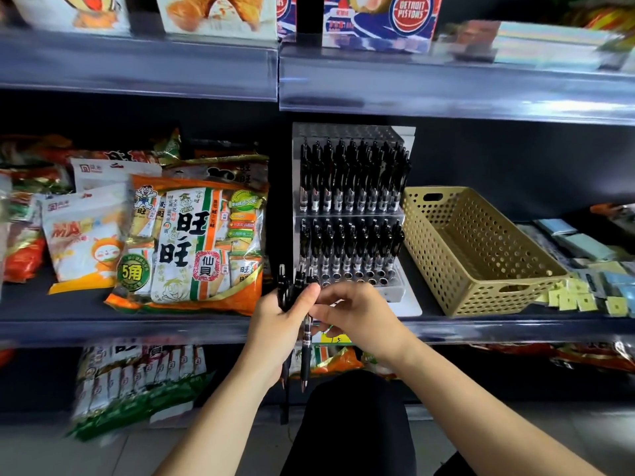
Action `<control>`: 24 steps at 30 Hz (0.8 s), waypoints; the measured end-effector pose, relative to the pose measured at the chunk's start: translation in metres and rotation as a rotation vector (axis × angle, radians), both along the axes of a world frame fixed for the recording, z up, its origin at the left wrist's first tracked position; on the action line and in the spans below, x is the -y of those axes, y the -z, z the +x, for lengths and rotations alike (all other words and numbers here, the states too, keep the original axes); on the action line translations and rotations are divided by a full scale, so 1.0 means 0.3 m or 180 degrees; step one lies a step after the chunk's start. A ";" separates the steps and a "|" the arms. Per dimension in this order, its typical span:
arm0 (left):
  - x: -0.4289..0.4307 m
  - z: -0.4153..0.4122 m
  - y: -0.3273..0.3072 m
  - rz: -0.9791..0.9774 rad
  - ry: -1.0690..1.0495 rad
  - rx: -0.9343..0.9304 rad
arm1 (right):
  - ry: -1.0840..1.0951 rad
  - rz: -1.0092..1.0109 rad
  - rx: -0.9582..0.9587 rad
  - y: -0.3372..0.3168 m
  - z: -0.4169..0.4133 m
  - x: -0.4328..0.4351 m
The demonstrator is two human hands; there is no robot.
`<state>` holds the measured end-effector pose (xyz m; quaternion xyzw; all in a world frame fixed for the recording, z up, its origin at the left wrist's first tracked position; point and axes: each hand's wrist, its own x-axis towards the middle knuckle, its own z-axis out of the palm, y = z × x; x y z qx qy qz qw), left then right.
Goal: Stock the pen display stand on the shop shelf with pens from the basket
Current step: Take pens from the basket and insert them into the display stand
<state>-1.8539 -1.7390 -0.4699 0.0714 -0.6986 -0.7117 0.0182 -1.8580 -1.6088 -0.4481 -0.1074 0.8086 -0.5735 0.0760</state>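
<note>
My left hand [280, 324] was clenched around a bundle of pens [291, 292] in front of the shelf's front edge [137, 329]. They were black, with their clicker ends poking up above my knuckles and their tips hanging down below the edge. My right hand [354, 314] had come in beside it, the two hands touching. Its thumb and forefinger were pinched on a single pen [305, 348] that sat lower than the others, its printed barrel showing under my left palm.

The pen display stand [347, 132] stood on the shelf just behind my hands, roughly midway along it, with its white base reaching almost to the front edge. Its upper tier was packed with upright black pens [350, 180]. The lower tier held more of them at the back, and a row of round holes [359, 274] showed along its front.

The basket [481, 290] — tan, perforated, with a handle slot in each end — sat on the same shelf just beside the stand, toward the right end, one short end close to the front edge. On the stand's other side, snack bags [196, 242] in orange and white lay heaped toward the left end of the shelf. Small flat packets [580, 300] lay by the basket near the right end — too blurred for me to name.
</note>
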 end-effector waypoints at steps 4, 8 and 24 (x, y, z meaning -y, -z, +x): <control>0.035 -0.004 0.005 -0.0253 -0.0013 0.0029 | 0.0219 -0.0569 0.0402 -0.018 -0.010 0.025; 0.076 -0.016 0.011 0.0115 -0.0266 0.0140 | 0.0770 -0.0604 -0.0173 -0.092 -0.055 0.020; 0.183 -0.022 0.052 0.0402 -0.0637 -0.0018 | 0.1487 0.0737 -0.1308 -0.075 -0.186 0.083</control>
